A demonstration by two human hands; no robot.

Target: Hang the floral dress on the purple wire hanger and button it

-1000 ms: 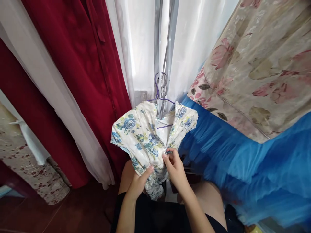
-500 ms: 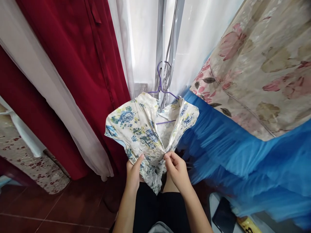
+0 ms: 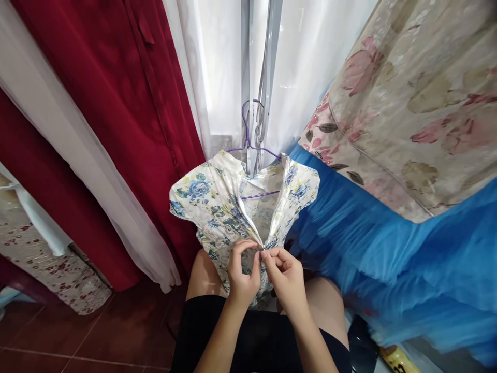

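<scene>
both the left hand and right hand pinch the floral blouse just above them.

Daylight comes soft through the sheer white curtain at the back, glowing almost blown out beside the metal frame. The floral blouse, the left hand and the right hand are evenly lit and sharp. The blue tulle smears toward the lower right, the tiled floor lies in dim shadow, and the picture's edges bow outward
</scene>
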